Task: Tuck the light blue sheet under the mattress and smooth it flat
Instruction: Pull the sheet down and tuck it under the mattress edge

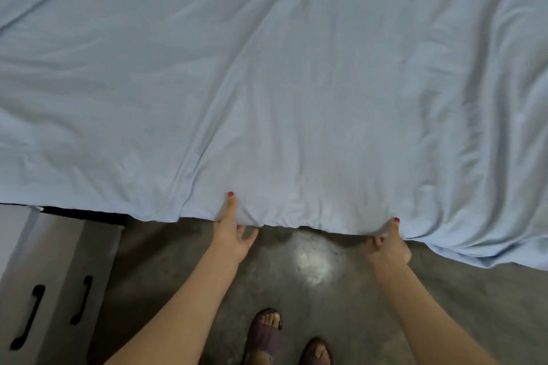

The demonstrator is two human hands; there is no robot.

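Gripping the near hem of the light blue sheet point(281, 83), left hand point(231, 234) and right hand point(388, 241) pinch it with thumbs on top. Sheet covers the bed, rumpled, right side sagging to the floor point(311, 290). Step: tucking, barely begun. Next: push hem under, then smooth. White drawers point(44, 275) near left.

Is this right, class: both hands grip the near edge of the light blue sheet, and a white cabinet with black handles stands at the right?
Not quite. In the head view the white cabinet stands at the left. Both the left hand and right hand do grip the light blue sheet at its near edge.
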